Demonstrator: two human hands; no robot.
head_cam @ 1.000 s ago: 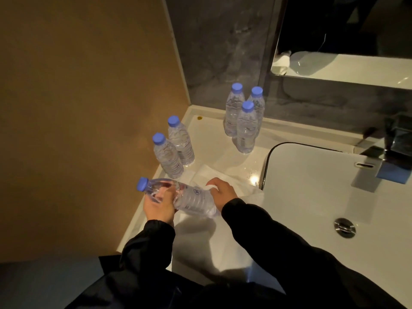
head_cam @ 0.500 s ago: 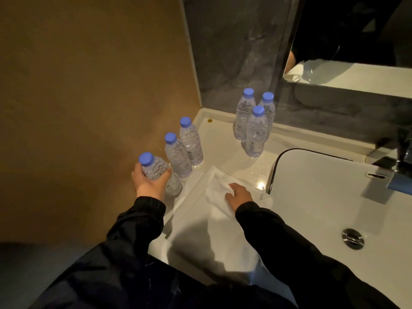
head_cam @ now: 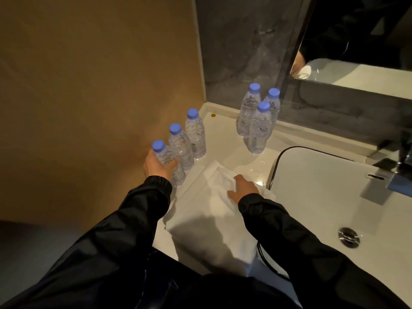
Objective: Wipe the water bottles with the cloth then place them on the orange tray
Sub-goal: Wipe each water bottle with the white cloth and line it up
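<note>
Hands are kept apart: the left hand (head_cam: 159,167) is curled round a bottle (head_cam: 163,156) below its blue cap, while the right hand (head_cam: 244,187) is laid on the white cloth (head_cam: 211,210) with fingers spread and almost flat, so that nothing is pinched. The bottle is held upright with a slight lean, low by the tan wall (head_cam: 89,108); whether its base is touching the tabletop (head_cam: 223,139) cannot be told. It is placed at the near end of a row, just beside two more bottles (head_cam: 181,148). Three other bottles (head_cam: 256,126) are grouped well apart at the back, and water drops (head_cam: 256,172) are seen between them and the cloth. No orange tray can be made out.

The step is judged to be the setting down of this bottle. Its base should be seated flat before the grip is loosened, and the neighbour should not be nudged, since such light bottles are probably tipped easily. The cloth is best kept off the wet patch.
</note>
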